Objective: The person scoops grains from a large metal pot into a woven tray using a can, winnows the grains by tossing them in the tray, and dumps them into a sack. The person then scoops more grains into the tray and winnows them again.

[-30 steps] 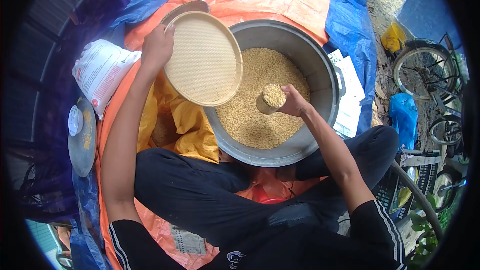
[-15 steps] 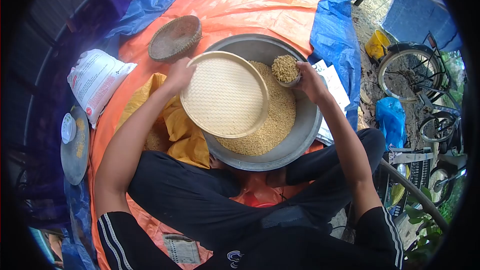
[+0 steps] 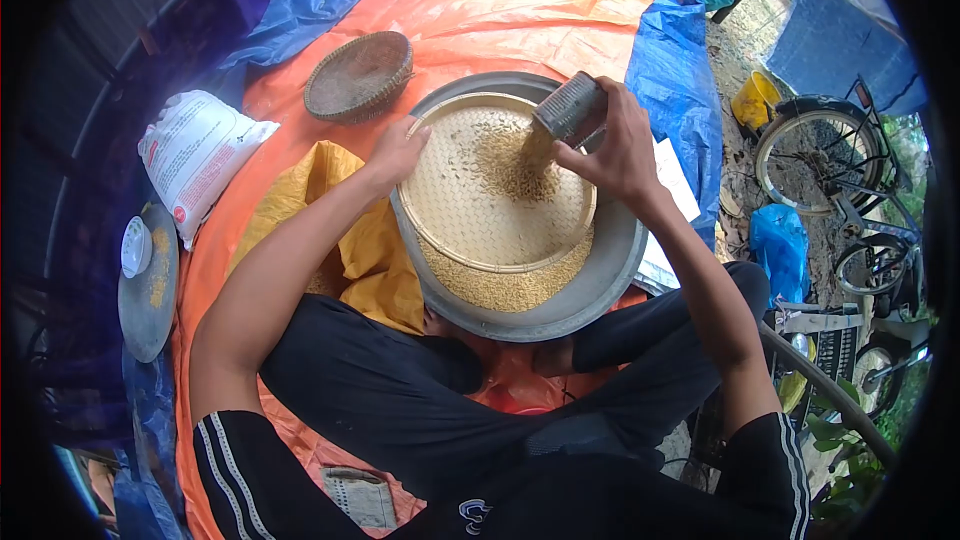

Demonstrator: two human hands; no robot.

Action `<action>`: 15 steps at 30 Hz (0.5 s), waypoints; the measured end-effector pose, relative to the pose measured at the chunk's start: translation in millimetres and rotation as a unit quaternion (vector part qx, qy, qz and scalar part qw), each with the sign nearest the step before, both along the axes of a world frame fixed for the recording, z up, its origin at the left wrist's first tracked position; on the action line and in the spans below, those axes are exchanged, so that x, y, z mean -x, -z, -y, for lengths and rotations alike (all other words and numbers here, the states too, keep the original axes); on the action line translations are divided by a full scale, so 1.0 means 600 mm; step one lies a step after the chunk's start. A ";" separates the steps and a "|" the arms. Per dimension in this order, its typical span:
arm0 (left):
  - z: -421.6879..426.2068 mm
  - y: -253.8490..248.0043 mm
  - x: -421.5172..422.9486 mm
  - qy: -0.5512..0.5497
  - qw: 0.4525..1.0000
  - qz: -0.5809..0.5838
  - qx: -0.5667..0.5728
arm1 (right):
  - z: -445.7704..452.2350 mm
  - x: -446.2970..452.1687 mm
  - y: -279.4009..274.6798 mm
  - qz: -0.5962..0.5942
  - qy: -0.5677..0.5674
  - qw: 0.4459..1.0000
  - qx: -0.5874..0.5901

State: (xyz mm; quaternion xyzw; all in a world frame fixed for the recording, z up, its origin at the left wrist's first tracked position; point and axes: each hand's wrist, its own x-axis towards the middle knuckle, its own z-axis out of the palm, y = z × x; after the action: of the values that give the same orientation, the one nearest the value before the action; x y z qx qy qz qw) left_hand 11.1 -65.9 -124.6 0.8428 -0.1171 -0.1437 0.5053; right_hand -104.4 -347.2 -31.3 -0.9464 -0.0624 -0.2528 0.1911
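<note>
My left hand [image 3: 399, 152] grips the left rim of a round woven tray [image 3: 470, 225], held over a large grey metal pot [image 3: 625, 255]. In my right hand [image 3: 625, 145] is a ribbed metal can [image 3: 570, 108], tipped so that its mouth points down and left. Grain [image 3: 520, 162] pours out of the can and spreads over the tray's upper right part. Below the tray's front edge, more grain [image 3: 505, 290] shows in the pot.
A woven basket [image 3: 358, 77] sits on the orange tarp [image 3: 470, 15]. At left are a white sack [image 3: 200, 155] and a round grey lid [image 3: 150, 295] bearing a small bowl [image 3: 136, 246]. A yellow sack [image 3: 385, 270] touches the pot's left side. Bicycles [image 3: 820, 155] stand at right.
My left hand has brought the tray right, further over the pot. The filled can in my right hand has been tipped over, and its grain now falls onto the tray.
</note>
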 end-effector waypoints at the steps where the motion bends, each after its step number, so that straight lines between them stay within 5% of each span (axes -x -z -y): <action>1: 0.000 0.006 -0.001 0.005 1.000 0.005 0.010 | -0.005 0.003 -0.006 0.027 -0.010 0.998 0.048; 15: -0.002 0.031 -0.003 0.005 1.000 -0.009 0.027 | 0.013 0.013 0.001 0.175 -0.176 0.939 0.239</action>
State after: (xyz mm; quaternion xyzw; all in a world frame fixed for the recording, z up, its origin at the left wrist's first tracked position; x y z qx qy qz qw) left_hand 13.0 -64.5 -143.5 0.8270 -0.1206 -0.1501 0.5282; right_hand -112.4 -354.8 -31.9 -0.8792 -0.3185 -0.3542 -0.0130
